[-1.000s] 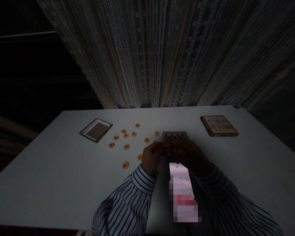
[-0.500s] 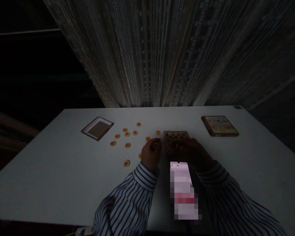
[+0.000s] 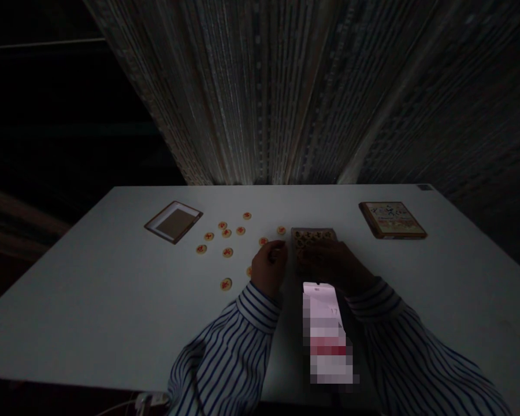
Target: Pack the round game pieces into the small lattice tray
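My left hand (image 3: 269, 269) is curled just left of the box, its fingers bent in toward the thumb; what they hold, if anything, is hidden. My right hand (image 3: 340, 263) reaches over a shallow box (image 3: 293, 238) of round Chinese chess pieces, touching its near part. Its fingertips are lost in shadow. Rows of pieces (image 3: 314, 235) show at the box's far side. Loose yellow chess pieces with red characters lie to the left, among them one (image 3: 226, 284) nearest me, one (image 3: 281, 230) by the box, and one (image 3: 263, 241) just beyond my left hand.
A lit phone (image 3: 323, 300) lies between my forearms, below the box. An open box lid or tray (image 3: 174, 222) with a brown inside lies at the left. A printed case (image 3: 393, 219) rests at the right. The white table (image 3: 112, 300) meets a striped curtain (image 3: 260, 92) behind.
The view has shifted slightly. My right hand has moved a little over the box, its fingers lying flatter across the pieces. My left hand stays curled beside it.
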`<state>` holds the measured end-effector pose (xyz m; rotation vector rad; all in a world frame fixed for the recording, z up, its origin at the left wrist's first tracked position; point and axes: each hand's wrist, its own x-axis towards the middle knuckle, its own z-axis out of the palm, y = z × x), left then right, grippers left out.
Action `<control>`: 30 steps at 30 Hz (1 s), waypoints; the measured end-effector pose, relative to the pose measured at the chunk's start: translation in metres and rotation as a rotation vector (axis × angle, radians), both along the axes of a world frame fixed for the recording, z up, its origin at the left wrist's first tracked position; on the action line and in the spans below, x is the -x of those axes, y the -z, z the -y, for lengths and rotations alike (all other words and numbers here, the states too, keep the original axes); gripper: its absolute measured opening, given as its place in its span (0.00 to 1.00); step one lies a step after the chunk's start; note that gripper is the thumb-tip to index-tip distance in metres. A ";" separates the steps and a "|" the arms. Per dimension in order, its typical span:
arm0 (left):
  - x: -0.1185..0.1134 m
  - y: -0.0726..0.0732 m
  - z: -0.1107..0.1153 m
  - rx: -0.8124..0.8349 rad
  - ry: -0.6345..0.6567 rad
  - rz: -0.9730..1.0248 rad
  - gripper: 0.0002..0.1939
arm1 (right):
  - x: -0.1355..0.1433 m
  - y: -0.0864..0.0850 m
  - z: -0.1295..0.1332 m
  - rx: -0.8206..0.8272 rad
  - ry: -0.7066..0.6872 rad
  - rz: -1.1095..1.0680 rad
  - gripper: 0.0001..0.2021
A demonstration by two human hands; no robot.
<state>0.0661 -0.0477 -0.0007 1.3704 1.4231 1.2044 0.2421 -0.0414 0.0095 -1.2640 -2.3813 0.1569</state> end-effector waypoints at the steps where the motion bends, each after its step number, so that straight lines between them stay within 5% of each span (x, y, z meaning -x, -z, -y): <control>1: 0.000 0.001 0.000 0.001 0.000 0.002 0.10 | 0.001 -0.001 0.000 0.005 -0.008 -0.004 0.11; 30: -0.001 0.000 -0.001 0.026 0.001 -0.012 0.09 | -0.004 0.006 -0.003 0.016 -0.028 0.000 0.08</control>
